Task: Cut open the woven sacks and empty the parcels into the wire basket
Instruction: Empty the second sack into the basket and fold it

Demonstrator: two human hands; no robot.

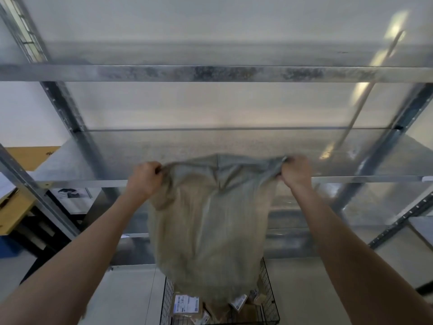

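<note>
I hold the woven sack (208,231) upside down in front of the metal shelving (210,73). My left hand (144,180) clenches one top corner and my right hand (296,172) the other, fingers bunched into the cloth. The sack hangs below both fists, long axis vertical. Its lower end is at the wire basket (271,299), in or just above it, I cannot tell which, with parcels (186,303) beneath. Both hands sit level, neither nearer, so I judge the coming shake runs straight up and down.

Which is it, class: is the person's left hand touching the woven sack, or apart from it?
Touching. The head view shows the left hand gripping the woven sack by its raised corner.
</note>
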